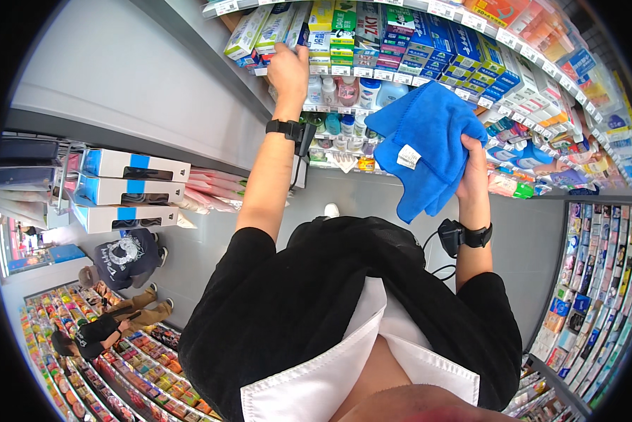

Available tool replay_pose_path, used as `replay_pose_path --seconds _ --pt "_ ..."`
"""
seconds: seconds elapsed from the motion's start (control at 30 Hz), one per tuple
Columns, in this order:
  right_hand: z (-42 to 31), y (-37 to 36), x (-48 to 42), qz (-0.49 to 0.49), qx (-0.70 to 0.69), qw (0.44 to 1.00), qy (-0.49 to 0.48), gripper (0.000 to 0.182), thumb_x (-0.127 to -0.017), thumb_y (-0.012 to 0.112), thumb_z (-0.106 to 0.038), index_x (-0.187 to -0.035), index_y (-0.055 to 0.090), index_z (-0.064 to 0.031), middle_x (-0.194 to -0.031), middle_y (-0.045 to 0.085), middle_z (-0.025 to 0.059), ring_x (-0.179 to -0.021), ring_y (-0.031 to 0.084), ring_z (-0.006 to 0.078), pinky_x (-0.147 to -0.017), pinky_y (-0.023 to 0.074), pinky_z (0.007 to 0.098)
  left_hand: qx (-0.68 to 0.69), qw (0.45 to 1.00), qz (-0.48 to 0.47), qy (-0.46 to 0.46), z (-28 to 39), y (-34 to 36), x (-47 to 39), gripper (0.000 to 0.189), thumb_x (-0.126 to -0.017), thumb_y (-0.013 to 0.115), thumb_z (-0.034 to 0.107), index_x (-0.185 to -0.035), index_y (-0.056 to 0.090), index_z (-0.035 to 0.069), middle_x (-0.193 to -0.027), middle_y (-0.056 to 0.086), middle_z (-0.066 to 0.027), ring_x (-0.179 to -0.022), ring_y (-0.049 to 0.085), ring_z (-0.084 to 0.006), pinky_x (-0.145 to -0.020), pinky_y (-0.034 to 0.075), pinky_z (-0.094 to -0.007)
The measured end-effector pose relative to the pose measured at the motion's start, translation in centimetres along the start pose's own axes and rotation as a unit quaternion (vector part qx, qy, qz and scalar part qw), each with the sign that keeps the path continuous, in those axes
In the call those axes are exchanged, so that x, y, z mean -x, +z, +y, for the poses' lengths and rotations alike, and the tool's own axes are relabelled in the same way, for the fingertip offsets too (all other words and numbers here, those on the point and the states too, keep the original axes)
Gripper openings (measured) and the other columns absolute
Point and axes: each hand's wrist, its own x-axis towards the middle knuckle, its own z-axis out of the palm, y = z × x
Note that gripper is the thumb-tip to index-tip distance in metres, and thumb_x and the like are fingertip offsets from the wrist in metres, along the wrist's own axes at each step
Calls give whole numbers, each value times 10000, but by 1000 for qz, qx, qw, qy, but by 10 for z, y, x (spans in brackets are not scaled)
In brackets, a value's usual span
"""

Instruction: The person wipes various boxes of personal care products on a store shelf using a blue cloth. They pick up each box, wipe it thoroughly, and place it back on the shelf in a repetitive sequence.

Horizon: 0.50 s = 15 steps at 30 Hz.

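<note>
My left hand (289, 71) reaches up to the toothpaste shelf at the left end. Its fingers are on the front end of a dark blue and white toothpaste box (299, 31), and part of that box is hidden behind them. Beside it lie white and green toothpaste boxes (250, 32) on one side and a stack of yellow ones (321, 18) on the other. My right hand (473, 169) grips a blue microfiber cloth (426, 142) by its right side. The cloth hangs loosely in front of the lower shelves, with a white tag showing.
Price labels line the shelf edge (363, 72). Bottles (347, 90) stand on the shelf below. A grey panel (152, 63) borders the shelves at left, near stacked white boxes (136, 191). Two people (128, 258) are at the lower left. More stocked shelves (585, 295) stand at right.
</note>
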Motion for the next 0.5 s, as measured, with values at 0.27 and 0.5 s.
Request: replay_pose_path --seconds 0.27,0.5 --pt "-5 -5 8 1 -7 1000 -10 522 -835 578 -201 -1289 428 7 -1213 550 179 -1066 581 288 -915 496 404 22 998 -28 -45 0 14 -1 334 -850 565 268 -1000 595 -29 -732 648 -232 -706 640 -401 -661 510 -473" --pt "-3 -5 8 15 -21 1000 -11 494 -842 558 -178 -1278 432 18 -1170 567 175 -1020 599 273 -874 517 390 12 998 -16 -63 14 3 21 360 -881 546 289 -1107 583 11 -1001 577 -245 -810 618 -429 -714 507 -478"
